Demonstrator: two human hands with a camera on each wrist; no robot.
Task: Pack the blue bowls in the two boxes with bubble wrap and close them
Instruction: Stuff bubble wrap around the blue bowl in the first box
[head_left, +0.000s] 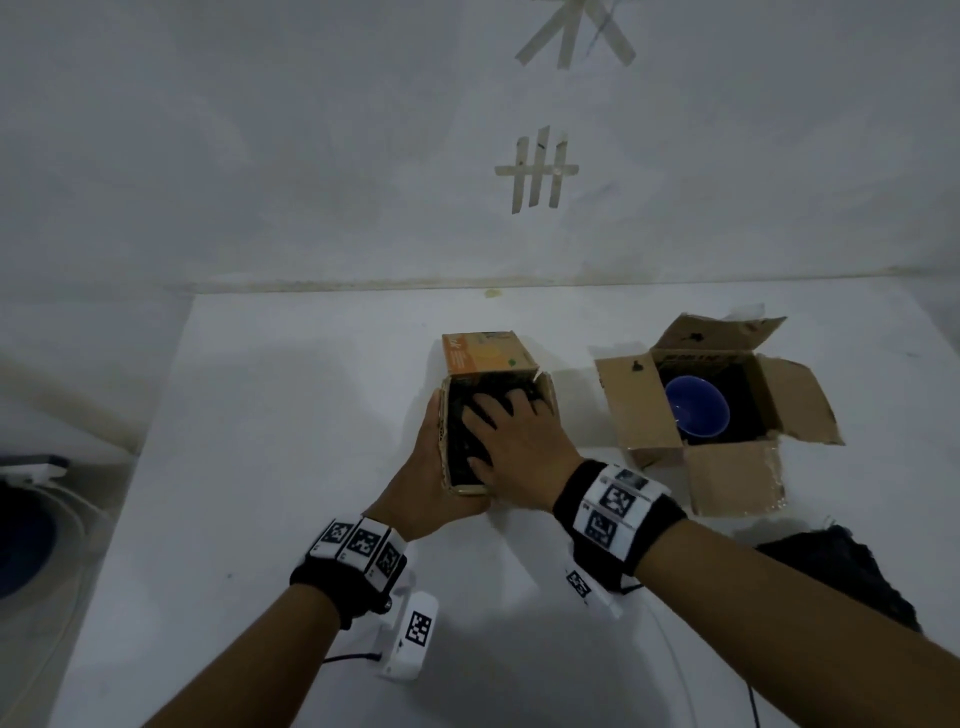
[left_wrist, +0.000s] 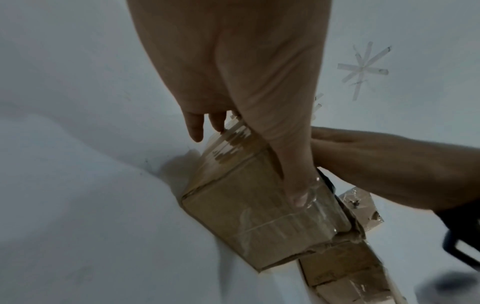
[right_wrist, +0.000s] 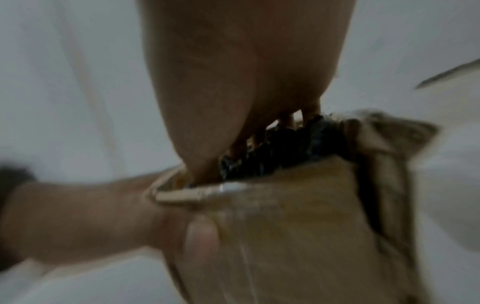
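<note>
A small cardboard box stands mid-table with its orange flap raised at the back. Black bubble wrap fills it, and whatever lies under the wrap is hidden. My left hand grips the box's left side and near corner, thumb on the near face. My right hand presses flat, fingers spread, down on the wrap. To the right a bigger box stands with its flaps spread, and a blue bowl sits on black wrap inside it.
A loose heap of black bubble wrap lies at the table's near right. The white wall with tape marks runs right behind the table. Past the table's left edge stands a white tub with a dark blue inside.
</note>
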